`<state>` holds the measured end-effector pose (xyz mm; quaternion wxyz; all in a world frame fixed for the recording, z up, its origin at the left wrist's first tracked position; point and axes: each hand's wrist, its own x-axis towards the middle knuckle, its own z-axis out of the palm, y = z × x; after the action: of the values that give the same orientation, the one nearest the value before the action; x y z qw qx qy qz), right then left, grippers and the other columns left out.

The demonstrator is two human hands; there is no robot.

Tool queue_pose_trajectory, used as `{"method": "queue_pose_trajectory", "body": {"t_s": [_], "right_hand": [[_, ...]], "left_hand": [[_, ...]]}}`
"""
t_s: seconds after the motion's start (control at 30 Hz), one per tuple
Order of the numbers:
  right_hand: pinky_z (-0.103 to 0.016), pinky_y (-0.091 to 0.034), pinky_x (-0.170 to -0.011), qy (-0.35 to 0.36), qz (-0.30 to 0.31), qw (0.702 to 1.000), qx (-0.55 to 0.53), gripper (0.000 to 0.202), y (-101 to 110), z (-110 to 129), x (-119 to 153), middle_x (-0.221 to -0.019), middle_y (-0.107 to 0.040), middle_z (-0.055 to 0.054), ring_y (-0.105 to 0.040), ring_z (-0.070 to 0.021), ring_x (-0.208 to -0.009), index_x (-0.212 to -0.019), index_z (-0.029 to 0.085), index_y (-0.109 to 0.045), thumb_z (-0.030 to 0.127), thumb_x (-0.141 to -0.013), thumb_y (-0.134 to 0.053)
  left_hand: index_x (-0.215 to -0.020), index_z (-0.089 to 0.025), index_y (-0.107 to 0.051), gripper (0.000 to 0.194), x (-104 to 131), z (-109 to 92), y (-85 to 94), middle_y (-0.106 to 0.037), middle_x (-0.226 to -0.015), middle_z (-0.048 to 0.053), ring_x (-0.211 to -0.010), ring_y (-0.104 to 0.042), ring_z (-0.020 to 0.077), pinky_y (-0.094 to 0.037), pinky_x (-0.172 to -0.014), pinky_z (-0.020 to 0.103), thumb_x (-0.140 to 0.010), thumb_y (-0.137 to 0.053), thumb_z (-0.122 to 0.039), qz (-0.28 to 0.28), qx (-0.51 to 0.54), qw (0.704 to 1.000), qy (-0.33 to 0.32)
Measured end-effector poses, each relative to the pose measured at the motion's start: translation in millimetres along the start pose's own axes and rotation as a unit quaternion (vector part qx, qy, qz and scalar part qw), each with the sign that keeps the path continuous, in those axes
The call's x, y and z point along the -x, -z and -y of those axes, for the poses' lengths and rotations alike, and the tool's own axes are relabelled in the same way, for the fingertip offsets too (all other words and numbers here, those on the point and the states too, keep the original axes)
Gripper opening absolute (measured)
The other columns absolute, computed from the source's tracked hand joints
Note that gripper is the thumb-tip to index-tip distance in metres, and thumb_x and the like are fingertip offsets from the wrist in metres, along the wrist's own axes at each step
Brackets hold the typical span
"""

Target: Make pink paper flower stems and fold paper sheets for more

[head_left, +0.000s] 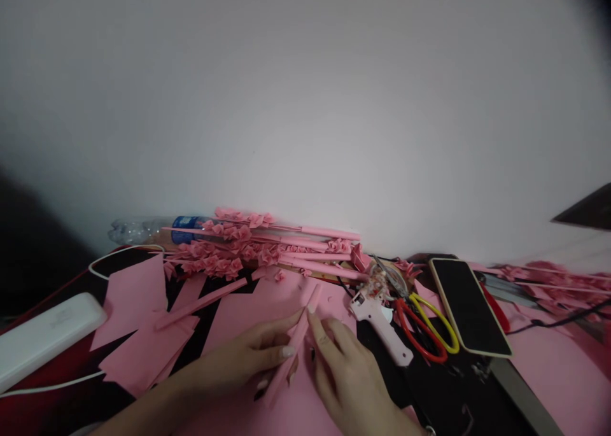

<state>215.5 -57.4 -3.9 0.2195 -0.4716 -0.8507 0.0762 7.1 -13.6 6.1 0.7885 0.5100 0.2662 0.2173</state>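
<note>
A rolled pink paper tube [296,345] lies slanted over pink sheets in the middle, its upper end pointing away and to the right. My left hand [258,353] grips the tube from the left, thumb on top and fingertips curled beneath it. From the right, my right hand [341,363] presses its index fingertip against the upper part of the tube, the other fingers bent. A large pink sheet [233,321] spreads under both hands.
Pink paper flowers [214,258] and a plastic bottle [138,230] lie along the wall. To the right are a glue gun [384,324], scissors [427,328] and a phone [470,305]. Cut pink sheets [136,289] and a white device [48,337] lie left.
</note>
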Motion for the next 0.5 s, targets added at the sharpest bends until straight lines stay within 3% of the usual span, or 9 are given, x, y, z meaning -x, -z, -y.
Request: {"method": "queue_pose_trajectory", "body": {"t_s": [0.5], "right_hand": [[-0.045,-0.060,-0.073,-0.044,-0.014,0.999,0.014,0.075,-3.3,-0.4,-2.3,-0.112,-0.061,-0.014,-0.064,-0.0285,-0.093,-0.153,0.023,-0.017,0.012,-0.085,-0.046]], "left_hand": [[-0.142,-0.026,-0.044,0.060,0.5,-0.8,-0.6,-0.058,-0.072,-0.002,-0.046,-0.033,0.0042,-0.026,-0.043,0.017,-0.088,-0.063,-0.041,0.005,-0.010,1.000,0.021]]}}
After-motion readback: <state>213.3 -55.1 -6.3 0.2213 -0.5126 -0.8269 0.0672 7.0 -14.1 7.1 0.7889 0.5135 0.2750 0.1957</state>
